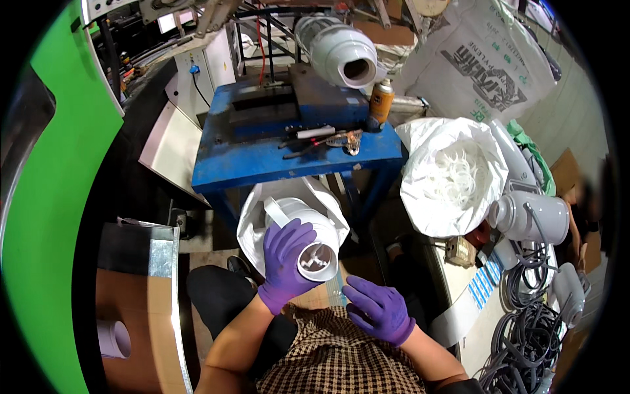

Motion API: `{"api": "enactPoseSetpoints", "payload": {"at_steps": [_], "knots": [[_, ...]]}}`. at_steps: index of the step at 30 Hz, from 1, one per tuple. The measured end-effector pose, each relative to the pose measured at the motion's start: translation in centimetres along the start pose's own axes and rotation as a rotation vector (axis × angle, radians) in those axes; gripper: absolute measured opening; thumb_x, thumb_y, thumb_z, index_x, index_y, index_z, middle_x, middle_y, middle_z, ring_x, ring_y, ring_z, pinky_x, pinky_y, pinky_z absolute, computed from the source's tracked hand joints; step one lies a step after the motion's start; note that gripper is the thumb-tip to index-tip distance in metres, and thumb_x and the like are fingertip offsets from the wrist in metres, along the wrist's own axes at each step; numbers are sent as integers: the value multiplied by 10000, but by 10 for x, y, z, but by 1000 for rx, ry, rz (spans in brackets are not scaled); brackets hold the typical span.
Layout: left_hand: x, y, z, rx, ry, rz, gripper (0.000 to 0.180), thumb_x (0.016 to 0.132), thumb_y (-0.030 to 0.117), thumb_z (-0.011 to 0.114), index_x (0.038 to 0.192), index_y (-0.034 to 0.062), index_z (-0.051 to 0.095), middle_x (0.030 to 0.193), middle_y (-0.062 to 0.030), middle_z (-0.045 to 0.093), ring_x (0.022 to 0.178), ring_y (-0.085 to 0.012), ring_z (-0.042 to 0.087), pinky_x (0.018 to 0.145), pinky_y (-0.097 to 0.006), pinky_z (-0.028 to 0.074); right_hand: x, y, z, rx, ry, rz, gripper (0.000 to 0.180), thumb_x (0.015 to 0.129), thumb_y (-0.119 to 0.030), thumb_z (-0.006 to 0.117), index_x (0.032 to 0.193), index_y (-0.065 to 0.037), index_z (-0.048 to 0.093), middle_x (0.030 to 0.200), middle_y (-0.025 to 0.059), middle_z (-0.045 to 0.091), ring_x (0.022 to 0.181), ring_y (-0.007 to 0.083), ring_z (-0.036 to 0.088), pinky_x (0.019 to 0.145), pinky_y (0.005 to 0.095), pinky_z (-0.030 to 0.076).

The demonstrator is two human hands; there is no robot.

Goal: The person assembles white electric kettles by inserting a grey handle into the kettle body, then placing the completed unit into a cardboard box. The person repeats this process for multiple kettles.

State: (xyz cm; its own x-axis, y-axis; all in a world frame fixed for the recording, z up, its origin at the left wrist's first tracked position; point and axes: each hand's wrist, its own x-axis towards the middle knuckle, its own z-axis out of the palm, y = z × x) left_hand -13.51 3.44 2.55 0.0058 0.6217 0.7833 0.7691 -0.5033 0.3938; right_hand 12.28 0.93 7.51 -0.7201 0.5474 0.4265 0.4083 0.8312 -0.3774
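A pale grey plastic jug (303, 210) with a side handle is tilted toward me, its round mouth facing up at me. My left hand (289, 259), in a purple glove, grips it beside the neck, fingers spread along its wall. Jagged white shapes show inside the mouth. Just right of the opening is my right hand (380, 310), also gloved, its fingers stretched toward the jug without touching it. I make out nothing held in that hand. Behind the jug, a white sack (252, 226) stands open under the blue table.
On the blue metal table (230, 148) lie pliers (308, 146), a spray can (380, 102) and another grey jug (341, 56). A sack of white plastic rings (453, 177) stands right. Farther right are a handled jug (535, 217) and coiled dark strips (525, 348). A cardboard box (138, 308) is left.
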Motion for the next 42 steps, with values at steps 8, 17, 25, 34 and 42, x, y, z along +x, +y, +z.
{"api": "enactPoseSetpoints", "payload": {"at_steps": [8,17,25,34,42], "knots": [[-4,14,20,199,-189,114,466,799,270,745,1247,161,678,1363,-12,626,1332,-246,530,1122,-595,299,23,17,53,-458,-233,159,529,837,-180,704,1349,-177,570,1242,33,640,734,234,702,537,373,525],[-10,9,43,122,-179,159,411,837,391,749,1139,123,672,1217,-56,681,1214,-301,602,1152,-637,290,31,34,75,567,-175,425,215,837,-101,680,1038,-28,655,908,171,718,873,355,700,759,410,568],[-1,-26,39,25,-11,-95,560,775,394,787,1210,80,626,1273,-130,642,1230,-361,585,1119,-537,358,64,26,9,339,-1,89,422,914,-159,735,1325,-105,659,1314,149,673,1005,252,735,826,335,609],[16,-23,8,1,36,-101,768,584,301,961,1236,88,615,1273,-143,637,1200,-359,596,1080,-495,425,22,312,-165,-1111,-96,585,426,829,-240,718,1252,-205,685,1350,109,608,1172,329,600,942,466,504],[11,-19,4,1,38,-89,699,617,318,939,1199,80,633,1252,-147,654,1178,-362,614,1074,-519,417,16,329,-165,-1040,396,465,237,879,-182,681,1024,-2,627,1226,296,595,1054,445,595,925,515,490]]}}
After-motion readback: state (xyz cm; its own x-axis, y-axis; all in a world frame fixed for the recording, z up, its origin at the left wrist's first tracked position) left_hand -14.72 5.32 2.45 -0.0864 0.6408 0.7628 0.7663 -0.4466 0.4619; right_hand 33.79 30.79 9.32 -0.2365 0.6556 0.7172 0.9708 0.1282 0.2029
